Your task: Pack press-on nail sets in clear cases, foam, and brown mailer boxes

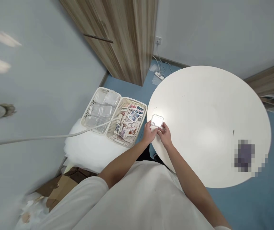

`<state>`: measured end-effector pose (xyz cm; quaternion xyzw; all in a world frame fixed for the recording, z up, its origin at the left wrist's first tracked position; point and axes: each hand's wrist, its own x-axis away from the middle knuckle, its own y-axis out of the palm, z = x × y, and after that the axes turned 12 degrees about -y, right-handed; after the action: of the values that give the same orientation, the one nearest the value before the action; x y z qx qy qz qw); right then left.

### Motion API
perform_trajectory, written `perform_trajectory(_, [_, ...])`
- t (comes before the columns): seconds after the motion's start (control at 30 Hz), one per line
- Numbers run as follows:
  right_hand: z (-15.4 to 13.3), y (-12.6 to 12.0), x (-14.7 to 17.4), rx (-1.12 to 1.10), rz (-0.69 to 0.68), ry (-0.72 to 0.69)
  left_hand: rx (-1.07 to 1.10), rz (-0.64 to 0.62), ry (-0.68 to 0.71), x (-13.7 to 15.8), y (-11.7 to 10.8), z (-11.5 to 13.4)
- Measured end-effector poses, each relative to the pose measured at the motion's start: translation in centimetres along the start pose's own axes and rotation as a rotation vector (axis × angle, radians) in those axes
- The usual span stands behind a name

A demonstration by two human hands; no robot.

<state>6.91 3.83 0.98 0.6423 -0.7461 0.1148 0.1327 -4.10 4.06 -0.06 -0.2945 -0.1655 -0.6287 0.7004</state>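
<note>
A small clear plastic box (157, 120) is at the left edge of the round white table, bright with reflected light. My left hand (149, 132) grips its near left corner, thumb turned inward. At its near right corner my right hand (165, 134) holds it with bent fingers. What lies inside the box cannot be made out through the glare. Just left of my hands, a cream basket (143, 127) is filled with cards (134, 115) bearing small colourful pieces. Beside it a second cream basket (84, 118) contains several clear plastic boxes (106, 111).
The round white table (199, 105) reaches far to my right, with a blurred dark item (245, 155) on it. A white cable (79, 134) crosses over the baskets. A wooden cabinet (122, 38) stands behind, and a power strip (159, 75) lies on the floor.
</note>
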Motion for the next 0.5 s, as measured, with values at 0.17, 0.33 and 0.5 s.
perform_trajectory(0.17, [0.1,-0.8,1.2,-0.027,-0.059,-0.021,-0.013,0.027,0.012,0.9,0.2,-0.6])
perform_trajectory(0.33, [-0.4,-2.6,3.5,-0.029,-0.15,-0.03,-0.024,0.101,0.01,2.7,0.4,-1.6])
perform_trajectory(0.5, [-1.5,-6.2,6.3,-0.012,-0.241,-0.034,0.015,0.14,-0.007,5.8,0.2,-2.4])
